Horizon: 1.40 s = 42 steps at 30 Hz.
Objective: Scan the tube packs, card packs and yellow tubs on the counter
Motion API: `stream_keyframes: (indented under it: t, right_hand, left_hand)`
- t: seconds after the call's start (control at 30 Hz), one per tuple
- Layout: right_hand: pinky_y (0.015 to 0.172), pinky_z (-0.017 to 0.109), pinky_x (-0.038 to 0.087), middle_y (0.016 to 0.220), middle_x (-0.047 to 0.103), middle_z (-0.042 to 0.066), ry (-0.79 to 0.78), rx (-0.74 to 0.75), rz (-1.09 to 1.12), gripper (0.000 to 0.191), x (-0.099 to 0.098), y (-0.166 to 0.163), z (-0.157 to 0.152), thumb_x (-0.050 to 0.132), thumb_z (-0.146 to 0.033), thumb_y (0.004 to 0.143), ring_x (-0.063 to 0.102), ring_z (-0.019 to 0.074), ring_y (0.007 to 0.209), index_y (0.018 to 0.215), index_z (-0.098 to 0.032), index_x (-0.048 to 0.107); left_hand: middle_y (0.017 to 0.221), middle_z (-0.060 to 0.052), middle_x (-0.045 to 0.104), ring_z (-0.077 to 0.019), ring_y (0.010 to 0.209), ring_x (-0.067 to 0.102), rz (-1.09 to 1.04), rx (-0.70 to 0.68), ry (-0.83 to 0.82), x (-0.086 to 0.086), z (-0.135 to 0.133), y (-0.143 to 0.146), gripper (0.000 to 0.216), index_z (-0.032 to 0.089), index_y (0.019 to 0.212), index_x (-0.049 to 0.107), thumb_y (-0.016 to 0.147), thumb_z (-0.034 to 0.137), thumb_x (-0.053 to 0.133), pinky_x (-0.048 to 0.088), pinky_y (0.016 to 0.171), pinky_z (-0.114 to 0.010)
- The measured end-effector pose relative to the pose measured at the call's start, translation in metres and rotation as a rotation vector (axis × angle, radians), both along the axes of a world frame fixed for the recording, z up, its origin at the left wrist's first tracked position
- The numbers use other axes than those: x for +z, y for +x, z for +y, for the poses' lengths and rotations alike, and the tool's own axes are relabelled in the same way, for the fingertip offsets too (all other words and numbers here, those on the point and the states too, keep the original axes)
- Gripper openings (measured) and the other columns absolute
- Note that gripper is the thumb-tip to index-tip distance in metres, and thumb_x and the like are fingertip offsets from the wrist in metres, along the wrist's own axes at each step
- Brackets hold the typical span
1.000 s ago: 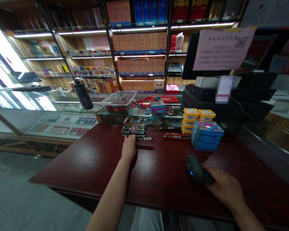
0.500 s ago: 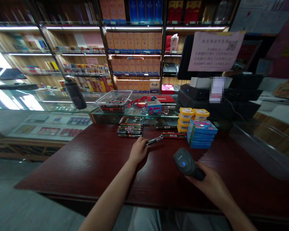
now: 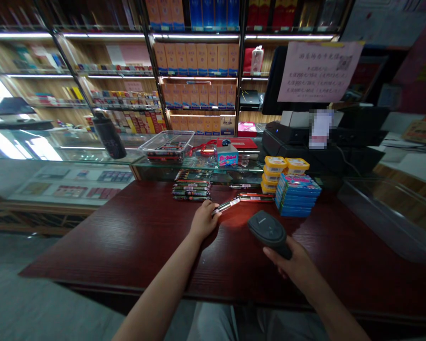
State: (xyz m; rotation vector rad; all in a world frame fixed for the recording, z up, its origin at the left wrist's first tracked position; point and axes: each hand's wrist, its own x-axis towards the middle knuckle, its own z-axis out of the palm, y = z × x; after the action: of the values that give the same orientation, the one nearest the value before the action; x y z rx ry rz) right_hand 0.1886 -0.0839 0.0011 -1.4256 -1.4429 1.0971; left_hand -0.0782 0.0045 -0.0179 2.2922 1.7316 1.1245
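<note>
My left hand (image 3: 204, 219) pinches one end of a slim packaged stick (image 3: 227, 205), which lies slanted just over the wooden counter (image 3: 135, 237). In my right hand (image 3: 291, 259) is a dark barcode scanner (image 3: 267, 228), its head pointing toward the stick. Reddish light from the scanner falls on the counter and the stick. Beyond my left hand lies a stacked pile of similar slim packs (image 3: 191, 190). A few more slim packs (image 3: 256, 197) lie past the stick's far end. The stick's exact kind is too small to tell.
Right of the slim packs stand blue boxes (image 3: 298, 196) and yellow tubs (image 3: 275, 173) in stacks. A clear plastic bin (image 3: 386, 222) sits at the right. On the glass shelf are a clear tray (image 3: 166, 148) and a small colourful box (image 3: 227, 156). A monitor (image 3: 274, 80) rises behind.
The scanner in my right hand has shifted slightly left and up, and its blue light no longer shows. A reddish glow now lights the stick and counter. My left hand has barely moved.
</note>
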Motion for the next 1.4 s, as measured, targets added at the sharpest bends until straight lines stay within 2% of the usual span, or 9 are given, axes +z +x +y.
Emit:
stream_keyframes:
  t: [0.2, 0.4, 0.5, 0.63, 0.77, 0.9, 1.1, 1.27, 1.4]
  right_hand:
    - [0.042, 0.025, 0.041, 0.054, 0.055, -0.005, 0.068, 0.037, -0.043, 0.04, 0.008, 0.001, -0.003, 0.064, -0.048, 0.07, 0.048, 0.0109, 0.042, 0.095, -0.018, 0.061]
    - [0.071, 0.032, 0.049, 0.095, 0.071, 0.004, 0.373, 0.135, -0.469, 0.029, 0.02, 0.028, 0.002, 0.06, -0.035, 0.076, 0.066, 0.0222, 0.084, 0.102, -0.023, 0.062]
    - [0.067, 0.032, 0.047, 0.097, 0.07, 0.003, 0.509, 0.163, -0.866, 0.034, 0.007, 0.049, 0.011, 0.058, -0.026, 0.075, 0.066, 0.0228, 0.082, 0.11, -0.026, 0.059]
    - [0.07, 0.031, 0.048, 0.102, 0.07, 0.005, 0.682, 0.169, -1.086, 0.042, -0.027, 0.066, 0.022, 0.053, -0.017, 0.077, 0.066, 0.0207, 0.086, 0.118, -0.023, 0.056]
    - [0.073, 0.03, 0.048, 0.106, 0.069, 0.007, 0.751, 0.11, -1.09, 0.043, -0.048, 0.07, 0.026, 0.052, -0.016, 0.077, 0.065, 0.0211, 0.09, 0.12, -0.02, 0.055]
    - [0.072, 0.03, 0.048, 0.103, 0.069, 0.007, 0.742, 0.108, -1.038, 0.04, -0.049, 0.07, 0.028, 0.05, -0.017, 0.079, 0.065, 0.0204, 0.088, 0.119, -0.019, 0.056]
    - [0.073, 0.031, 0.048, 0.1, 0.069, 0.006, 0.696, 0.1, -0.997, 0.04, -0.046, 0.069, 0.029, 0.049, -0.016, 0.078, 0.064, 0.0207, 0.088, 0.117, -0.02, 0.058]
    - [0.074, 0.031, 0.049, 0.101, 0.07, 0.006, 0.688, 0.082, -0.955, 0.039, -0.047, 0.07, 0.029, 0.049, -0.017, 0.077, 0.065, 0.0207, 0.088, 0.116, -0.019, 0.059]
    - [0.075, 0.031, 0.049, 0.102, 0.07, 0.007, 0.694, 0.074, -0.945, 0.04, -0.048, 0.071, 0.029, 0.05, -0.018, 0.077, 0.065, 0.0207, 0.088, 0.116, -0.019, 0.059]
  left_hand:
    - [0.091, -0.005, 0.054, -0.0174, 0.085, 0.056, -0.001, 0.006, -0.018, 0.001, 0.0, 0.0, 0.018, 0.018, 0.097, 0.062, 0.081, 0.022, 0.056, 0.047, 0.079, -0.03]
    - [0.092, -0.005, 0.054, -0.0176, 0.088, 0.056, 0.008, 0.007, -0.02, 0.004, -0.002, 0.001, 0.019, 0.019, 0.099, 0.062, 0.081, 0.019, 0.054, 0.047, 0.081, -0.03]
    - [0.094, -0.005, 0.054, -0.0176, 0.09, 0.056, 0.026, -0.009, -0.007, 0.003, -0.001, 0.0, 0.02, 0.02, 0.1, 0.061, 0.082, 0.018, 0.053, 0.047, 0.082, -0.03]
    - [0.096, -0.005, 0.055, -0.0177, 0.09, 0.055, 0.075, -0.019, 0.011, 0.003, 0.0, -0.001, 0.02, 0.02, 0.102, 0.061, 0.084, 0.02, 0.052, 0.046, 0.083, -0.031]
    - [0.099, -0.006, 0.056, -0.0184, 0.094, 0.053, 0.108, -0.052, 0.057, 0.004, -0.001, -0.003, 0.023, 0.02, 0.106, 0.06, 0.086, 0.021, 0.051, 0.045, 0.086, -0.032]
    - [0.097, -0.006, 0.054, -0.0194, 0.094, 0.051, 0.154, -0.062, 0.064, 0.009, 0.007, 0.006, 0.023, 0.02, 0.105, 0.063, 0.084, 0.022, 0.054, 0.044, 0.086, -0.033]
    - [0.09, -0.006, 0.053, -0.0202, 0.091, 0.051, 0.205, -0.054, -0.07, 0.014, 0.042, 0.052, 0.022, 0.019, 0.099, 0.068, 0.079, 0.019, 0.059, 0.044, 0.084, -0.034]
    - [0.093, -0.007, 0.056, -0.0203, 0.093, 0.053, 0.163, -0.108, -0.087, 0.004, 0.063, 0.078, 0.025, 0.02, 0.098, 0.069, 0.075, 0.014, 0.062, 0.045, 0.086, -0.034]
    - [0.092, -0.006, 0.058, -0.0209, 0.092, 0.055, 0.055, 0.053, -0.065, -0.006, 0.061, 0.07, 0.03, 0.018, 0.1, 0.068, 0.071, 0.018, 0.07, 0.045, 0.085, -0.034]
